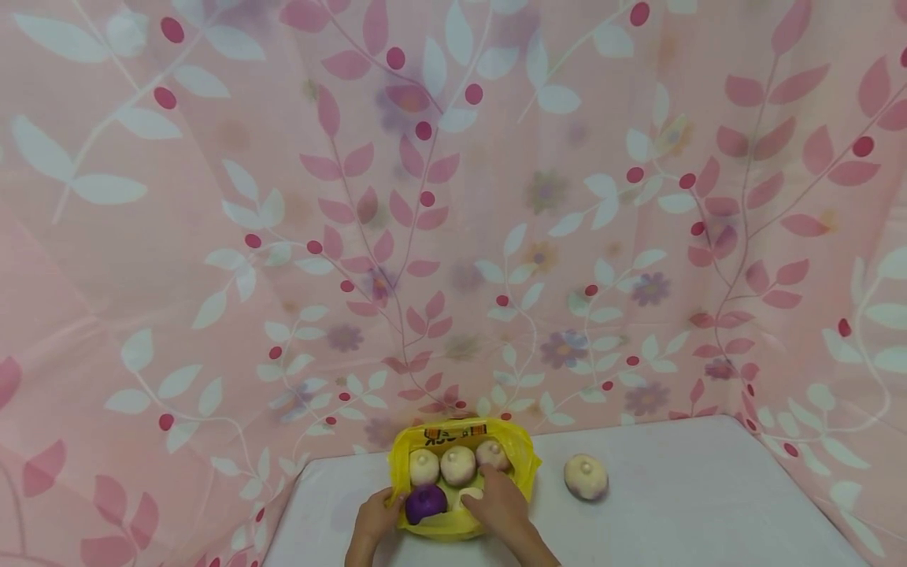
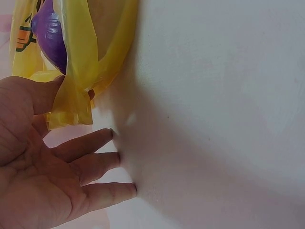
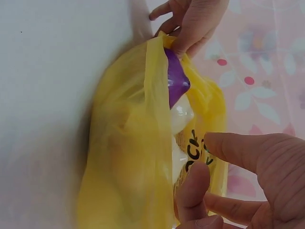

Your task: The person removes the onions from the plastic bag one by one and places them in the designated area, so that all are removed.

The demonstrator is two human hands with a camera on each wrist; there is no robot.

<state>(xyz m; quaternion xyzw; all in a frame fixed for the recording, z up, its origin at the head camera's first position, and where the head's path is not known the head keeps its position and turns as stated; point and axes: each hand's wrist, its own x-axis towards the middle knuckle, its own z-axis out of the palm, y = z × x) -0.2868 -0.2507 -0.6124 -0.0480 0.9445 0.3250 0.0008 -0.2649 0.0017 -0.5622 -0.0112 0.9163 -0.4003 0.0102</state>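
A yellow plastic bag (image 1: 453, 531) lies with its mouth wide on the white table. My left hand (image 1: 377, 516) pinches the bag's rim between thumb and forefinger, its other fingers spread in the left wrist view. Just beside it, inside the bag, sits a shiny purple onion (image 1: 426, 502). Turnip-like white vegetables with purple tinges, one at the left (image 1: 424, 467), line the bag's far side. My right hand (image 1: 499, 504) reaches over the right side of the bag, near another pale vegetable (image 1: 471, 494) it partly covers. In the right wrist view its thumb and fingers are apart, nothing visible between them.
A single turnip-like vegetable (image 1: 586, 477) lies on the table (image 1: 680, 504) to the right of the bag. Behind the table hangs a pink leaf-patterned curtain (image 1: 482, 236), close to the bag's far side.
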